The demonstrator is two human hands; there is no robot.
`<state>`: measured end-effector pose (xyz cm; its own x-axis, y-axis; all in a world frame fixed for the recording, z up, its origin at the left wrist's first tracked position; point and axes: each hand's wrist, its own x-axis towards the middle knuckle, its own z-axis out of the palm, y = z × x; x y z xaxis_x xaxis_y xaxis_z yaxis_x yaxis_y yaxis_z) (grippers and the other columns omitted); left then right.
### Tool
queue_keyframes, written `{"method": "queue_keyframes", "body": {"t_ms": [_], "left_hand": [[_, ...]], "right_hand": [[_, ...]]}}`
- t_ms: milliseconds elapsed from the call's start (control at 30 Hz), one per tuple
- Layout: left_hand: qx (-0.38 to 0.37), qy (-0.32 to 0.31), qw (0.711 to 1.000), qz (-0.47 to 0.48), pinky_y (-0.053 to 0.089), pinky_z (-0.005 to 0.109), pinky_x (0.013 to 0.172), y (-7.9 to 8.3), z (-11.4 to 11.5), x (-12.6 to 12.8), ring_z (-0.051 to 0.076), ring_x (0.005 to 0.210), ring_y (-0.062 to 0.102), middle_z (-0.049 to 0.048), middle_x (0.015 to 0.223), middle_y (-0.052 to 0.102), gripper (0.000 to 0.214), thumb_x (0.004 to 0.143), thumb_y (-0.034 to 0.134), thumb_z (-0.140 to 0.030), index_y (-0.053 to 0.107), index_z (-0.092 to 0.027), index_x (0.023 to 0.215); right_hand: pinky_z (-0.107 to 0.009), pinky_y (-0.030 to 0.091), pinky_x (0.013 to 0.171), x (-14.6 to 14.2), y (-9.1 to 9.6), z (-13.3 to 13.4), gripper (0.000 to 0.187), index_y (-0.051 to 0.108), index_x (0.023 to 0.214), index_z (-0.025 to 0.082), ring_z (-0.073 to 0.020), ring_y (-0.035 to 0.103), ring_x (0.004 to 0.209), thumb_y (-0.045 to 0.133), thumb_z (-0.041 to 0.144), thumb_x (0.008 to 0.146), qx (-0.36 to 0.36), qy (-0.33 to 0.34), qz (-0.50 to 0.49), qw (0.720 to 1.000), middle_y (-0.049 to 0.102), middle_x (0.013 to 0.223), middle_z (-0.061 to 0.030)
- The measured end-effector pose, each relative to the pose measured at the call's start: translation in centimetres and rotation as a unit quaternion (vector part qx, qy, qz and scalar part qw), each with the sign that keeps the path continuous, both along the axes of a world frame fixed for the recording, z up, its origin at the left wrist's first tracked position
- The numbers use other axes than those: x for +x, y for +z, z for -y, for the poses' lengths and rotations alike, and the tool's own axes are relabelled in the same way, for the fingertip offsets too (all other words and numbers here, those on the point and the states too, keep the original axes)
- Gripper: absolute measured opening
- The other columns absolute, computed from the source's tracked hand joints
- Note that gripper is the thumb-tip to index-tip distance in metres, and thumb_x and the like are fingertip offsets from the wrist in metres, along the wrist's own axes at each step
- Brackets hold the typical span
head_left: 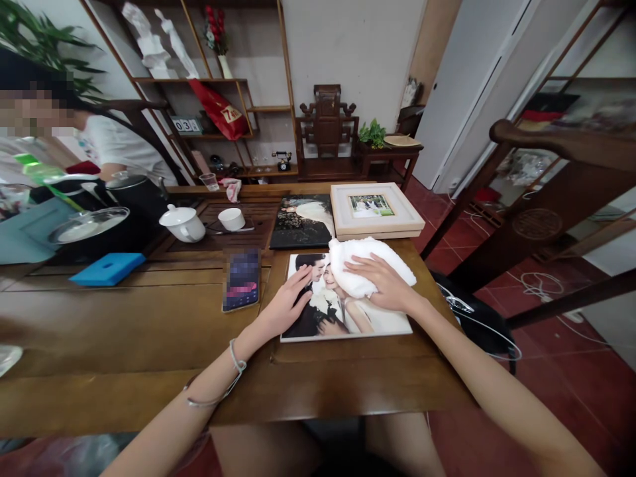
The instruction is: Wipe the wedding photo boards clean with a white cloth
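Note:
A large photo print lies flat near the front edge of the wooden table. My left hand rests open on its left side, fingers spread flat on the picture. A white cloth sits bunched on the print's upper right part. My right hand presses down on that cloth with its fingers laid over it.
A phone lies left of the print. Behind it lie a dark photo print and a white framed photo. A white teapot, a cup and a blue box stand further left. Another person sits at far left.

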<state>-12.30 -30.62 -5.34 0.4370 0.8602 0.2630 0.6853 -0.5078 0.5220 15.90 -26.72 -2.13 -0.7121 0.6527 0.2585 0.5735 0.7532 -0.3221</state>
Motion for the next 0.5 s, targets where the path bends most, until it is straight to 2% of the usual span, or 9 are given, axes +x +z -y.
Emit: {"method": "queue_keyframes", "body": {"t_ms": [233,333,500], "left_hand": [[0.002,-0.001,1.000,0.002,0.027,0.049,0.117,0.1,0.0,0.1,0.025,0.144,0.029,0.0115,0.153,0.037,0.047,0.098,0.038,-0.033,0.041,-0.019,0.143],[0.005,-0.001,1.000,0.010,0.029,0.049,0.117,0.2,0.0,0.1,0.025,0.144,0.030,0.0104,0.153,0.038,0.046,0.098,0.039,-0.031,0.041,-0.021,0.143],[-0.003,0.004,1.000,0.009,0.029,0.048,0.117,0.3,0.2,0.1,0.023,0.144,0.029,0.0103,0.153,0.039,0.046,0.098,0.039,-0.029,0.041,-0.021,0.143]], "right_hand": [[-0.056,0.017,0.115,-0.2,0.2,0.1,0.076,0.050,0.139,0.023,-0.0257,0.035,0.139,0.050,0.010,0.063,-0.005,-0.006,0.010,1.000,0.052,0.143,-0.0063],[-0.055,0.018,0.115,-0.3,0.1,0.1,0.075,0.048,0.140,0.023,-0.0252,0.034,0.140,0.049,0.011,0.066,0.003,-0.037,0.023,0.999,0.049,0.144,-0.0062],[-0.056,0.016,0.115,-0.8,-0.1,1.0,0.074,0.047,0.141,0.015,-0.0278,0.030,0.141,0.049,0.012,0.067,0.018,-0.092,0.049,0.994,0.045,0.147,-0.0098]]}}
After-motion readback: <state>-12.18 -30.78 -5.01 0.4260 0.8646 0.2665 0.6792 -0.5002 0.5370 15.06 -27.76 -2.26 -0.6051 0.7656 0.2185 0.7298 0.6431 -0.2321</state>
